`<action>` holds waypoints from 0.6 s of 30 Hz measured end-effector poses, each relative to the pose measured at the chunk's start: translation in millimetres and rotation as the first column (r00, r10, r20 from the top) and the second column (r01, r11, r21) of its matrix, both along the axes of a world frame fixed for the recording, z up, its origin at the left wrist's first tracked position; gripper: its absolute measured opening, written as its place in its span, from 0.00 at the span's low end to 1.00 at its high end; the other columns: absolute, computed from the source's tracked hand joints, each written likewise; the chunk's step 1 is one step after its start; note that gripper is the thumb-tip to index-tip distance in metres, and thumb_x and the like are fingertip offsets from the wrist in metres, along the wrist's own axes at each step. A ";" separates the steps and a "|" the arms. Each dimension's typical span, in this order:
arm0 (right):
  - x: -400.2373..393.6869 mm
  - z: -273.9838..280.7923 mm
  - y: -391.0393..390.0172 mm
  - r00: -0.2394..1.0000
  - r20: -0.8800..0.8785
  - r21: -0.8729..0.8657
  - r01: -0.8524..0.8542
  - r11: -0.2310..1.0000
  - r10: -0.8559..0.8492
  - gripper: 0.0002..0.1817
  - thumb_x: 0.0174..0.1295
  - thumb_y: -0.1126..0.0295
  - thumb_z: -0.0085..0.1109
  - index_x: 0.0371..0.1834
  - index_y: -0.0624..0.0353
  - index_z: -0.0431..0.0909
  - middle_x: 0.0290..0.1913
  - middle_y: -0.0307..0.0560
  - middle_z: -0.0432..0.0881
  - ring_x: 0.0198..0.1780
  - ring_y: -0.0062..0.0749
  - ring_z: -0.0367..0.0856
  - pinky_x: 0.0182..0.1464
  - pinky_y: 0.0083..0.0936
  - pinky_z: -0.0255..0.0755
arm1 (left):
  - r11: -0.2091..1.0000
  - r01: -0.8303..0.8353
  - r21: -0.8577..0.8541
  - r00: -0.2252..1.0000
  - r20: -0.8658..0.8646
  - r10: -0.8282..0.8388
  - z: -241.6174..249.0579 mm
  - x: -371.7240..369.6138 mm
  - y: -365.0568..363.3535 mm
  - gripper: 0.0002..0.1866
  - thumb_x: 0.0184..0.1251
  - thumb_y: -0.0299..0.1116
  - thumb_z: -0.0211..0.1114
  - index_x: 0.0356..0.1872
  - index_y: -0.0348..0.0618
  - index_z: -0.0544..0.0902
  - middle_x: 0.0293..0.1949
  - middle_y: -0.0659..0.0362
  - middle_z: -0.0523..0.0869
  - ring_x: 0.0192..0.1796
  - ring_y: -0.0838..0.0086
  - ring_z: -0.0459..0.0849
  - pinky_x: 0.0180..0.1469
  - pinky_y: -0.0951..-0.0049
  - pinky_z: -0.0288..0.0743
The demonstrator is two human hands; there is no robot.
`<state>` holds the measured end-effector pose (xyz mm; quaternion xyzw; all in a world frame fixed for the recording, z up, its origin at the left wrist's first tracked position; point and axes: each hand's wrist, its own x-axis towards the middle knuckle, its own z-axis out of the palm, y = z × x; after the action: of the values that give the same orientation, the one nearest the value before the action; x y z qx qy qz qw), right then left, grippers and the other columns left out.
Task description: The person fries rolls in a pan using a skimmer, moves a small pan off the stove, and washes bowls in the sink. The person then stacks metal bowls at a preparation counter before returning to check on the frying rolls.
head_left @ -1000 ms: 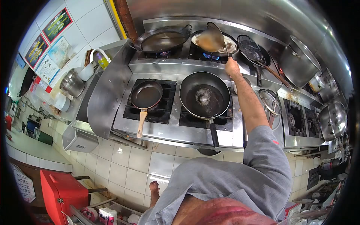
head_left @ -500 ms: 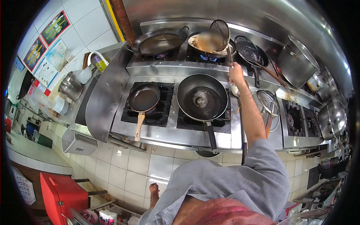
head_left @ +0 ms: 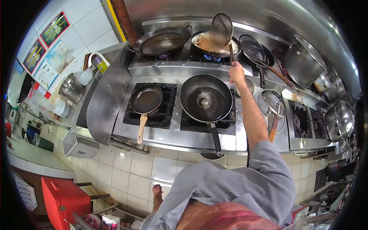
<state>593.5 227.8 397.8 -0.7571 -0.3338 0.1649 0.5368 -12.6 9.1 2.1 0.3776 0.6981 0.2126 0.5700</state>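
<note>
Skimmer shift: the mesh skimmer (head_left: 222, 27) has moved up and back over the pan since half a second ago, and the right hand (head_left: 236, 73) has slid a little leftward with it.
Right hand: closed around the skimmer's metal handle, arm stretched forward over the front of the stove.
Skimmer bowl: tilted above the back-right part of the frying pan (head_left: 235, 49) on the rear burner — whether its rim touches the contents, I cannot tell.
Frying pan: pale foam (head_left: 197, 39) around the edge, with a blurred brown patch in the middle; a blue flame (head_left: 207, 58) burns underneath.
Left hand: down by the person's side, fingers curled (head_left: 156, 189) — whether it holds anything, I cannot tell.
Rear burners: a wide wok (head_left: 165, 45) stands left of the frying pan; to the right, a second skimmer (head_left: 252, 50) lies across a dark pan.
Front burners: a small pan (head_left: 146, 99) with a wooden handle, and a deep black pan (head_left: 207, 103) to its right.
</note>
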 end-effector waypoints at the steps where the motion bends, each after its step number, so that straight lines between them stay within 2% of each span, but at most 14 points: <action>1: -0.4 0.2 -2.6 1.000 0.023 0.001 0.001 1.000 -0.001 0.17 0.50 0.78 0.39 0.45 0.64 0.63 0.17 0.48 0.72 0.09 0.28 0.67 0.07 0.26 0.63 | 1.000 0.002 0.003 1.000 -0.009 -0.002 0.2 0.2 -0.1 0.11 0.40 0.25 0.49 0.28 0.40 0.75 0.17 0.61 0.73 0.17 0.76 0.68 0.14 0.75 0.63; 5: 4.0 -8.3 -0.5 0.992 -0.105 0.019 -0.067 0.998 0.069 0.16 0.51 0.77 0.40 0.44 0.66 0.64 0.17 0.47 0.71 0.08 0.29 0.67 0.08 0.25 0.63 | 0.999 0.024 0.026 0.998 -0.064 -0.022 10.9 2.8 -7.2 0.07 0.40 0.25 0.48 0.21 0.42 0.75 0.14 0.62 0.72 0.14 0.77 0.67 0.13 0.77 0.61; 7: 5.9 -7.8 8.1 0.998 -0.030 -0.004 -0.048 0.999 0.048 0.16 0.50 0.77 0.40 0.45 0.66 0.64 0.18 0.48 0.72 0.08 0.30 0.68 0.08 0.25 0.64 | 0.919 0.324 0.223 0.946 -0.108 -0.307 20.3 2.3 -3.9 0.05 0.39 0.26 0.47 0.13 0.43 0.72 0.10 0.64 0.67 0.11 0.78 0.62 0.10 0.79 0.56; 8: 7.9 -8.7 9.4 0.998 -0.031 -0.001 -0.045 0.999 0.045 0.16 0.50 0.77 0.40 0.45 0.66 0.64 0.18 0.48 0.72 0.08 0.30 0.68 0.08 0.25 0.64 | 0.918 0.327 0.226 0.945 -0.110 -0.309 23.6 4.0 -2.7 0.05 0.39 0.26 0.47 0.13 0.43 0.72 0.10 0.64 0.67 0.11 0.78 0.62 0.10 0.79 0.56; 10: 9.9 -9.3 12.8 1.000 0.029 0.015 -0.012 1.000 0.011 0.16 0.50 0.78 0.40 0.44 0.65 0.64 0.20 0.50 0.73 0.09 0.31 0.69 0.09 0.26 0.64 | 0.969 0.160 0.187 0.986 0.020 -0.167 27.6 8.3 -1.4 0.07 0.39 0.27 0.45 0.08 0.44 0.69 0.08 0.65 0.62 0.09 0.78 0.57 0.08 0.78 0.52; 13: 13.5 -10.9 13.7 0.995 0.096 -0.055 0.023 0.998 -0.017 0.17 0.49 0.78 0.40 0.45 0.64 0.65 0.26 0.54 0.75 0.13 0.34 0.73 0.10 0.27 0.67 | 0.973 0.118 0.197 0.986 0.095 -0.139 22.6 5.6 3.1 0.08 0.39 0.26 0.45 0.08 0.44 0.68 0.08 0.65 0.60 0.09 0.79 0.55 0.08 0.80 0.51; 14: 18.0 -10.8 15.1 0.995 0.095 -0.055 0.024 0.998 -0.018 0.17 0.49 0.78 0.40 0.45 0.64 0.65 0.26 0.54 0.75 0.13 0.34 0.73 0.10 0.27 0.67 | 0.973 0.119 0.197 0.986 0.093 -0.140 20.3 5.1 4.5 0.08 0.39 0.26 0.45 0.08 0.44 0.68 0.08 0.65 0.60 0.09 0.79 0.55 0.08 0.80 0.51; 16: 22.8 -2.7 15.8 0.979 0.200 -0.060 0.064 0.996 -0.051 0.18 0.50 0.76 0.40 0.47 0.63 0.64 0.23 0.50 0.75 0.10 0.31 0.71 0.09 0.26 0.66 | 0.980 0.132 0.148 0.990 0.023 -0.137 13.4 3.5 7.9 0.06 0.41 0.27 0.45 0.13 0.44 0.70 0.10 0.65 0.64 0.11 0.79 0.58 0.09 0.80 0.52; 17: 25.1 0.6 15.3 0.969 0.240 -0.110 0.090 0.990 -0.062 0.18 0.49 0.76 0.42 0.47 0.63 0.65 0.30 0.54 0.77 0.18 0.38 0.76 0.13 0.28 0.70 | 0.983 0.139 0.123 0.990 -0.013 -0.138 10.2 2.9 9.4 0.05 0.42 0.28 0.46 0.15 0.43 0.71 0.11 0.64 0.65 0.11 0.79 0.59 0.09 0.81 0.52; 18: 23.8 5.3 15.6 0.969 0.238 -0.108 0.094 0.990 -0.066 0.18 0.49 0.76 0.42 0.47 0.63 0.65 0.30 0.54 0.77 0.18 0.38 0.76 0.13 0.28 0.70 | 0.984 0.146 0.098 0.989 -0.050 -0.142 8.1 2.4 11.1 0.05 0.43 0.28 0.46 0.18 0.43 0.72 0.13 0.64 0.67 0.12 0.79 0.60 0.09 0.81 0.53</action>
<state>617.4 243.4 403.1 -0.8147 -0.3533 0.0723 0.4541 -10.2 20.1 10.2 0.4598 0.6693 0.1979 0.5491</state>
